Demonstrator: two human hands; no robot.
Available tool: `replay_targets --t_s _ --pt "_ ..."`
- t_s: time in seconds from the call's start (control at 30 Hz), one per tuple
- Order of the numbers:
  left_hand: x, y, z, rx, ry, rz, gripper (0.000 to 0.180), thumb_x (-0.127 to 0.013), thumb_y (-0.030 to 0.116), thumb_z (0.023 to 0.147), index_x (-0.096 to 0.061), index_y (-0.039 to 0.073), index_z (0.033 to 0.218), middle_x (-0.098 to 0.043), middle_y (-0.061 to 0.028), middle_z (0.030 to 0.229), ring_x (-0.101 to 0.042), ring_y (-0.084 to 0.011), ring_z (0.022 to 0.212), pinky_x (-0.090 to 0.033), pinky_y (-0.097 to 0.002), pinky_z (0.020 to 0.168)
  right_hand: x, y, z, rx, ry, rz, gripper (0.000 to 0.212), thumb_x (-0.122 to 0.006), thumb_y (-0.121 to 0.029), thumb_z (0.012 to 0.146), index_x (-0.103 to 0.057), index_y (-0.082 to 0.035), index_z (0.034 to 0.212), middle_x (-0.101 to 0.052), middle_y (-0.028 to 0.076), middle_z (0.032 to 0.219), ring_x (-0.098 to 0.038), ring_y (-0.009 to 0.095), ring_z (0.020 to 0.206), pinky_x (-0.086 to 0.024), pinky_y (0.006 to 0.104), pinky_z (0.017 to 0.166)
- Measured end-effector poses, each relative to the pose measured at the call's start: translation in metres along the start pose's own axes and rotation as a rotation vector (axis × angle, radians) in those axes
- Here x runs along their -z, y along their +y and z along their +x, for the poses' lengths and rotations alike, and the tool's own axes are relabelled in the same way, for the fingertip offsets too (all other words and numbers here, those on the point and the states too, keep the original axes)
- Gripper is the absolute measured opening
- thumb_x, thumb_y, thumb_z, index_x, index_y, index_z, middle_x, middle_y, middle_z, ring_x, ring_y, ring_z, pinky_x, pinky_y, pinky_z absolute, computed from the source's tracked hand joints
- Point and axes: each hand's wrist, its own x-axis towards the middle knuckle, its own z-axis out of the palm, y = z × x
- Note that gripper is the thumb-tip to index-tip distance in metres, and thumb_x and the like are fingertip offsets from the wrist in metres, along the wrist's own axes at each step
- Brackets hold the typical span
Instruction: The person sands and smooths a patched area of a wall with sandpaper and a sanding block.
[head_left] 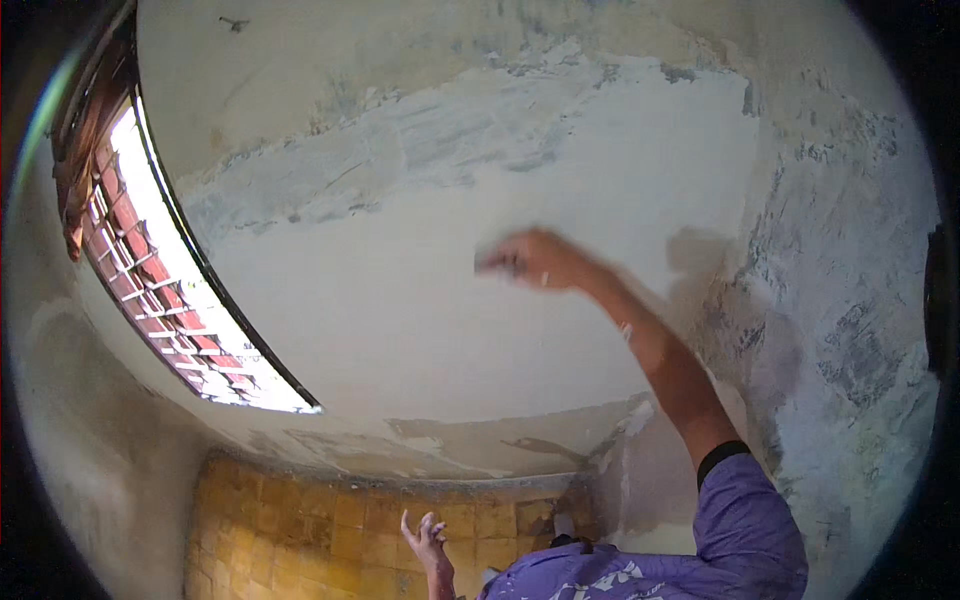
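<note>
My right hand (540, 262) is raised in front of the wall and blurred by motion. Its fingers are closed round a small, thin, dark-edged piece (481, 262), held close to the smooth white patch; its kind is too smeared to name. I cannot tell whether it touches the surface. The pale, freshly coated patch (400, 320) spreads across the middle of the wall, with rougher grey smears along its upper border. Low down, away from the wall, my left hand (428, 538) is held up with its fingers apart and nothing in it. White spots mark my right forearm.
A bright barred window (170, 290) with a dark frame stands at the left, brown cloth (85, 160) hanging by its top. Another wall (850, 330), mottled grey, meets this one at the right. Yellow-brown floor tiles (290, 530) lie below. A hook-like fitting (235, 23) sticks out high up.
</note>
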Motion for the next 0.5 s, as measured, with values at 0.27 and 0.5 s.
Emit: replay_targets --t_s 0.27,0.5 --pt "-0.038 -0.015 -0.015 -0.235 -0.536 0.214 0.068 -0.059 0.018 0.088 -0.022 0.009 0.144 -0.043 -0.0124 0.136 -0.049 -0.0227 0.116 -0.043 -0.0362 0.091 -0.220 -0.048 -0.148 -0.295 -0.316 0.912 0.030 -0.061 -0.018 0.087 -0.056 -0.001 0.111 -0.061 0.004 0.101 -0.056 0.013 0.093 -0.046 0.0299 0.083" --pt "-0.067 -0.021 -0.009 0.101 -0.803 0.087 0.040 -0.051 0.013 0.094 -0.041 -0.001 0.131 -0.048 -0.0115 0.130 -0.049 -0.0199 0.116 -0.041 -0.0357 0.098 -0.267 -0.085 -0.220 -0.590 -0.239 1.335 0.029 -0.062 -0.003 0.084 -0.056 0.001 0.112 -0.062 0.005 0.104 -0.057 0.012 0.097 -0.047 0.0297 0.087"
